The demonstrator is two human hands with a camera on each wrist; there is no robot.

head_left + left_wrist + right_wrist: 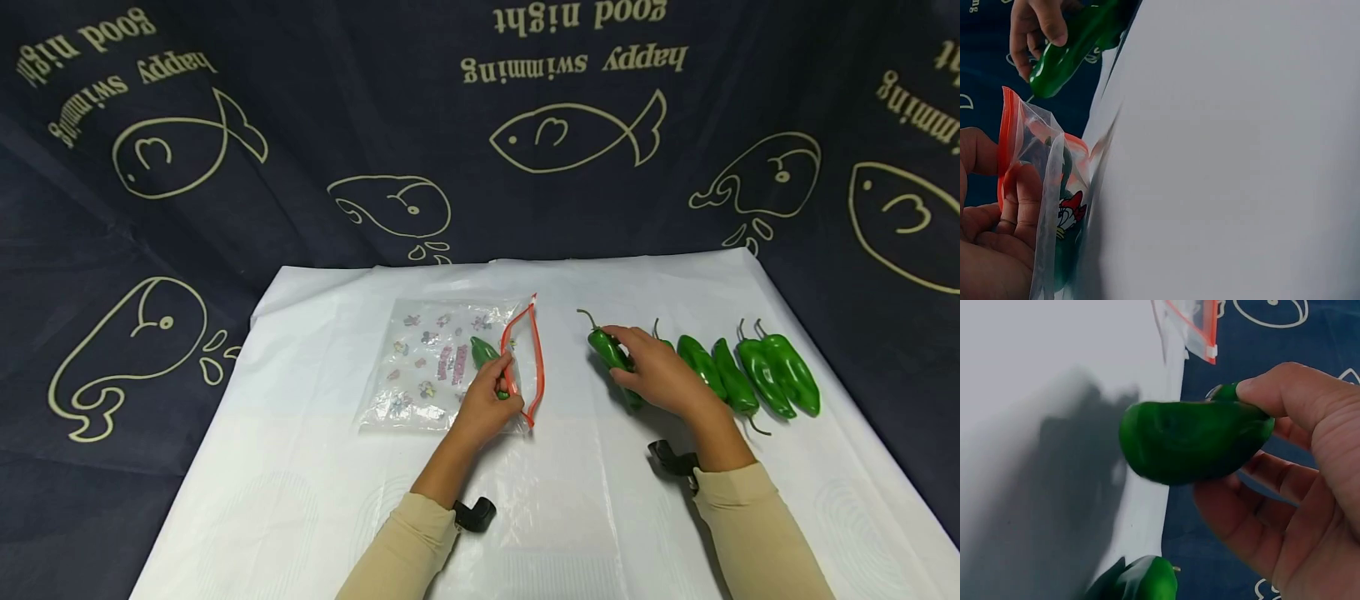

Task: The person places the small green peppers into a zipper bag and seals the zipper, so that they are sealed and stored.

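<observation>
My left hand (489, 407) pinches the near edge of a clear zip bag (412, 367) whose red-rimmed mouth gapes toward the right. One green pepper (483, 352) lies inside the bag, partly hidden by the hand. In the left wrist view, the fingers curl over the red zip strip (1005, 144). My right hand (660, 367) grips another green pepper (611, 352) above the table, its stem pointing to the far left. The right wrist view shows that pepper (1194, 442) between thumb and fingers, with the bag's red zip (1210, 331) beyond.
Several green peppers lie in a row at the right, among them a pepper (791, 371) at the outer end and a pepper (733, 379) near the right wrist. A white cloth (300, 500) covers the table. Behind hangs a dark blue curtain (420, 83) with fish drawings.
</observation>
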